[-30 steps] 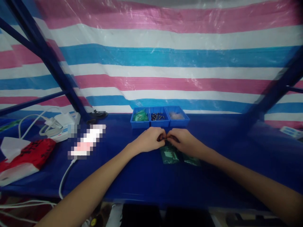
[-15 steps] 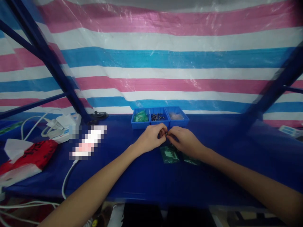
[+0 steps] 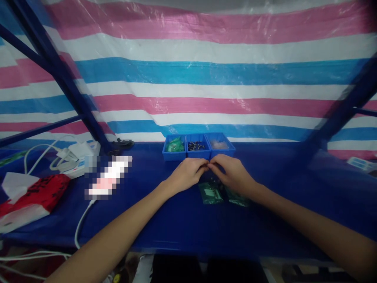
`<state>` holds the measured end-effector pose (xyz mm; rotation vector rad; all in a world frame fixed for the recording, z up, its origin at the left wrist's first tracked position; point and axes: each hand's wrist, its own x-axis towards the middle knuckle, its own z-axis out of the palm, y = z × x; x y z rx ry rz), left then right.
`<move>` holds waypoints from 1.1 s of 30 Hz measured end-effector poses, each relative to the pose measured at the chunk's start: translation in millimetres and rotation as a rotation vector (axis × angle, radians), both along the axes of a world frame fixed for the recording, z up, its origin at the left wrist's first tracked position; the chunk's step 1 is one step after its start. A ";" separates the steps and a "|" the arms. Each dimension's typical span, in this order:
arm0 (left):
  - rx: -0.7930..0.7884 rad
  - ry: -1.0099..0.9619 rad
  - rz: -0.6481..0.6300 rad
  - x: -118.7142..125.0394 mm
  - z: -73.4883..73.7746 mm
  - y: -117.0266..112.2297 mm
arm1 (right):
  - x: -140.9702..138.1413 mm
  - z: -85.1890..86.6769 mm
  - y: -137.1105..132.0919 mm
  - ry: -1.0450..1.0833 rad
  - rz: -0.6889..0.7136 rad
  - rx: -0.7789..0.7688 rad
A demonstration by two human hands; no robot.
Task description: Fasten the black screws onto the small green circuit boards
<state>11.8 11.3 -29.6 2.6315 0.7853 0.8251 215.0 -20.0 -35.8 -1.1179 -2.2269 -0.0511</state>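
Observation:
My left hand (image 3: 188, 173) and my right hand (image 3: 229, 171) meet fingertip to fingertip just in front of three small blue bins (image 3: 198, 151). Both hands are pinched closed on something too small to make out. Under and just behind the hands lie two green circuit boards, one (image 3: 211, 193) to the left and one (image 3: 238, 199) partly hidden by my right wrist. The left bin holds green pieces (image 3: 174, 144), the middle one small dark parts (image 3: 196, 146), the right one pale parts (image 3: 219, 144).
A blue table (image 3: 182, 220) carries a white power strip with cables (image 3: 72, 155) at the far left, a red and white bag (image 3: 29, 196) and a blurred-out object (image 3: 107, 177). Blue frame bars (image 3: 59, 74) slant on both sides. A striped tarp (image 3: 206, 78) hangs behind.
Both hands have risen slightly and moved a little toward the bins, staying pinched together. The boards have not moved.

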 end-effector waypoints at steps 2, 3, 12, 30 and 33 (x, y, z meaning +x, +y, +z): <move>-0.038 0.006 0.003 -0.1 1.0 -0.3 | 0.2 0.0 0.1 0.015 0.006 -0.004; -0.063 -0.001 0.008 -0.3 1.1 0.0 | 0.2 -0.3 -0.1 0.022 0.012 -0.011; -0.262 -0.176 -0.044 0.4 0.6 3.3 | -1.0 -0.4 -1.5 0.113 0.059 -0.073; -0.453 -0.312 -0.049 7.9 2.1 -4.2 | -8.3 4.3 -5.7 0.310 0.069 -0.205; -0.472 -0.333 -0.065 8.4 1.6 -4.9 | -8.8 4.4 -6.8 0.385 0.066 -0.283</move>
